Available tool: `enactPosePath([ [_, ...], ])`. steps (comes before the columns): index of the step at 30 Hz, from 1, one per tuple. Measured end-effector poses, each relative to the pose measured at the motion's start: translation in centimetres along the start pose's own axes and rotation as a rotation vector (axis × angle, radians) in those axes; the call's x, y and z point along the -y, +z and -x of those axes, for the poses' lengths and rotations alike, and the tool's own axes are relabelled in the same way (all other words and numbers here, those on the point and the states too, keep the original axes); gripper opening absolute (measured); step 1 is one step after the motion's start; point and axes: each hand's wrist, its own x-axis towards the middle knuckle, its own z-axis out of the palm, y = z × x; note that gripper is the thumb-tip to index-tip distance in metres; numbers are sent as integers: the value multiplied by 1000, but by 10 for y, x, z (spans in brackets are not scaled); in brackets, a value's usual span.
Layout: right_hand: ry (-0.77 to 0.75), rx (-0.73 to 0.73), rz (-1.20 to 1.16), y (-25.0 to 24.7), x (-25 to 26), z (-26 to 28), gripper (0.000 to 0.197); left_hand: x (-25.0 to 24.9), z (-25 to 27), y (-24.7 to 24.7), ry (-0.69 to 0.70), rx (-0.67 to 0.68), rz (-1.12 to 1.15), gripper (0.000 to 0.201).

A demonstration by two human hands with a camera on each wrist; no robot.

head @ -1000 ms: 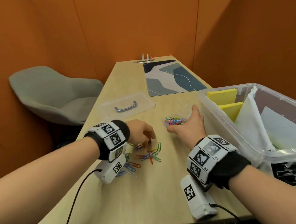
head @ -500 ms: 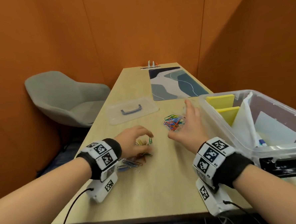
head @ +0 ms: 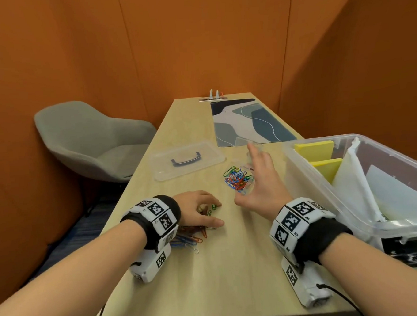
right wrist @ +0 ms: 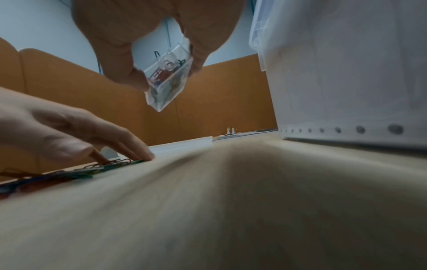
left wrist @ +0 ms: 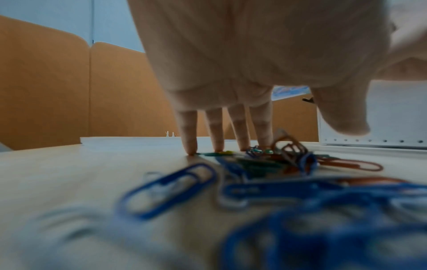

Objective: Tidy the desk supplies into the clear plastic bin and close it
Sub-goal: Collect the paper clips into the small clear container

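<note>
Orange padded walls [head: 195, 36] close in the room on three sides, with thin vertical seams between the panels. From the left wrist view, the orange panels [left wrist: 57, 82] stop short of the top, and a pale blue-grey wall [left wrist: 69, 16] rises above them. A long table [head: 209, 267] of light wood runs away toward the far wall. A grey shell chair [head: 86, 141] stands just beside the table's left edge, turned toward it. Under the chair lies dark bluish carpet [head: 85, 229]. The light is even and soft, with the right-hand wall in deeper shade.
</note>
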Motion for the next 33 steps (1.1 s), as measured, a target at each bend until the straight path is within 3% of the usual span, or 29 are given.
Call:
enactPosePath([
  [4,-4,14,-6,7,2,0,110,15,17,0,30,-74,39,57],
  [8,23,39,-53,16,9,2,109,22,29,4,43,-6,24,77],
  [12,107,14,-106,14,8,0,107,18,30,2,78,-11,31,51],
  [17,175,4,-142,16,9,1,106,20,27,0,16,-67,128,31],
  [24,216,27,-215,19,9,1,110,22,31,-23,-35,-169,250,18],
  [30,204,32,-302,19,12,3,112,-12,29,-74,103,-425,395,20],
  [33,201,20,-352,21,12,4,120,-35,18,-71,176,-420,381,23],
])
